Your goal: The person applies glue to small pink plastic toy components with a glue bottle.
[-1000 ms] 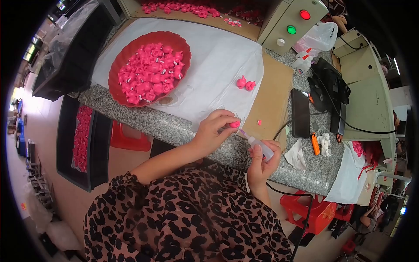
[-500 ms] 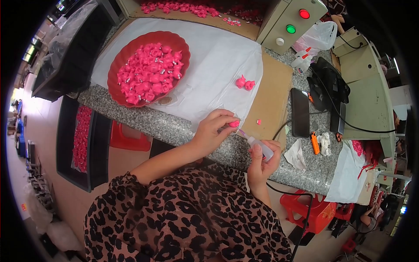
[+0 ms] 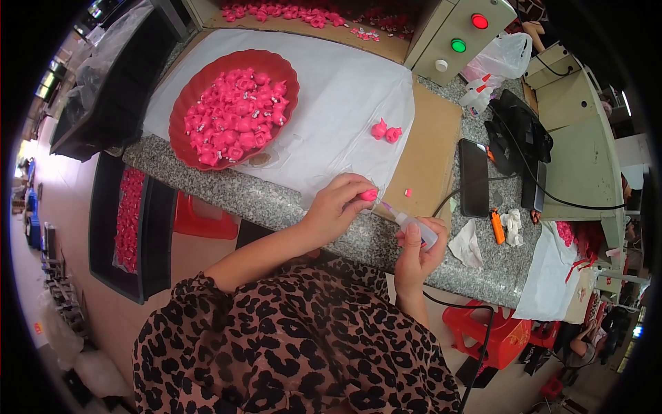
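Observation:
Between the fingertips of my left hand is a small pink figure, partly covered by the fingers. My right hand is wrapped round a small translucent glue bottle. Its narrow nozzle tip points at the pink figure, a short gap away from it. Two pink figures lie together on the white sheet beyond my hands. A tiny pink piece lies on the brown cardboard just beyond the bottle.
A red scalloped bowl heaped with pink figures stands at the left. A machine housing with lit buttons rises at the back. Right of the cardboard lie a black phone, an orange lighter, crumpled tissue and cables.
My right hand has drawn the glue bottle back, right and slightly down, so its tip is now apart from the pink figure. My left hand has barely moved.

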`<state>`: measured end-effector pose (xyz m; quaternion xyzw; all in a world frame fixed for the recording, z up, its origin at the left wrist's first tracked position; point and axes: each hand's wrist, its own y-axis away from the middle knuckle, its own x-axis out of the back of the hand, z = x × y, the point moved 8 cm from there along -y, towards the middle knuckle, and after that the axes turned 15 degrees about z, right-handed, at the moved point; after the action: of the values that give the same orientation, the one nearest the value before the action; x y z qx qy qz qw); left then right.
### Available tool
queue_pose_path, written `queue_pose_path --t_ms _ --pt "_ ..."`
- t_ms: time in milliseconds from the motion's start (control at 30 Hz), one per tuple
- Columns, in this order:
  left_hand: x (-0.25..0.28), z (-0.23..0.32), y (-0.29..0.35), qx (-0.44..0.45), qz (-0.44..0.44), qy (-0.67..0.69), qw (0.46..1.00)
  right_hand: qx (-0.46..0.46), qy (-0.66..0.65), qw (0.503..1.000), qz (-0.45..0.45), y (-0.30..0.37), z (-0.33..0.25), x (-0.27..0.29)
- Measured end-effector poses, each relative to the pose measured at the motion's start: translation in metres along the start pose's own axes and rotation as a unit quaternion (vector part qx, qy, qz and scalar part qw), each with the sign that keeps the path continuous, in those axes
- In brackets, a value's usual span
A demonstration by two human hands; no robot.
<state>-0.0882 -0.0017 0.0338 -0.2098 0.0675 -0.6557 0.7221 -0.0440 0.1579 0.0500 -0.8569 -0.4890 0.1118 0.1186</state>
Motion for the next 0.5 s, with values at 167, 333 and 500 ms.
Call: queue_pose_path --t_ms 167,333,500 --pt "-0.005 -0.013 0.004 0.090 -0.038 0.062 0.993 -0.070 -0.061 0.995 0.030 -0.006 0.007 0.007" --pt "-0.007 -0.005 0.000 0.008 -0.097 0.009 0.995 -0.077 -0.041 0.996 0.020 -0.012 0.004 0.006" --pt "-0.007 -0.008 0.001 0.018 -0.095 0.017 0.995 -0.073 -0.029 0.997 -0.008 -0.012 0.007 0.006"
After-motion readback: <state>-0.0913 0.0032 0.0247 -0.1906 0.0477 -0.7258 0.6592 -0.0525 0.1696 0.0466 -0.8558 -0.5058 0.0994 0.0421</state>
